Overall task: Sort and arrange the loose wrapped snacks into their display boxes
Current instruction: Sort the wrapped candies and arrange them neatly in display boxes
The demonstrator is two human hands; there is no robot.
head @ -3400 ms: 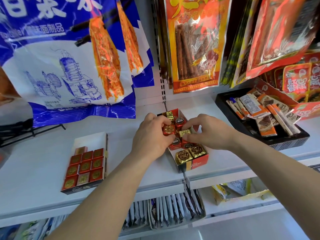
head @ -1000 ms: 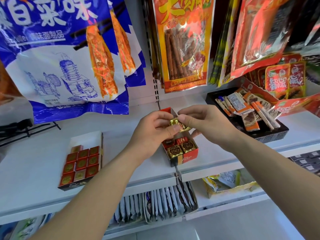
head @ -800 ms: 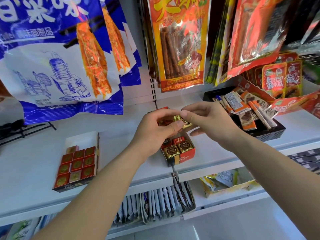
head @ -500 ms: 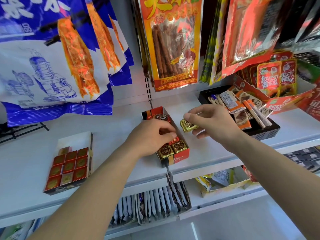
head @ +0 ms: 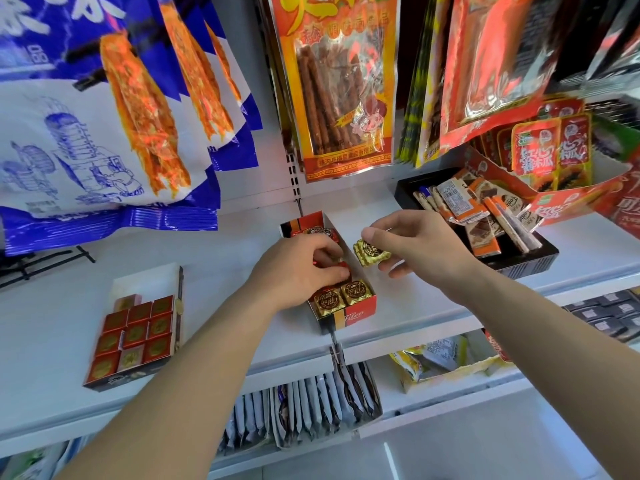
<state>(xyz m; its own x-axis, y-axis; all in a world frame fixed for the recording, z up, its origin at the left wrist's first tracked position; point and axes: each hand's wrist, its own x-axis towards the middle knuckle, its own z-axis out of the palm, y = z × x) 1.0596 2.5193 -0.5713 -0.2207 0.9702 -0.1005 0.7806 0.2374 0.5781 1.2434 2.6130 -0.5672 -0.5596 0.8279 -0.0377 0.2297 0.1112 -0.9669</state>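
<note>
A narrow red display box (head: 360, 311) stands on the white shelf (head: 433, 299), holding gold-wrapped and red-wrapped candies. Two gold candies (head: 341, 296) lie at its front end. My left hand (head: 298, 268) reaches into the middle of the box, its fingers curled round a red-wrapped candy (head: 341, 270). My right hand (head: 419, 245) hovers just right of the box and pinches a gold-wrapped candy (head: 370, 252) between thumb and fingers. More candies (head: 317, 232) sit at the far end of the box.
A flat box of red square chocolates (head: 135, 336) lies at the left. A black tray (head: 519, 263) of wrapped bars stands at the right. Large snack bags (head: 104, 109) hang above. The lower shelf holds packets (head: 311, 407).
Both hands held one gold candy above the box. They parted: my right hand carried the gold candy to the right, my left hand dropped into the box onto a red candy.
</note>
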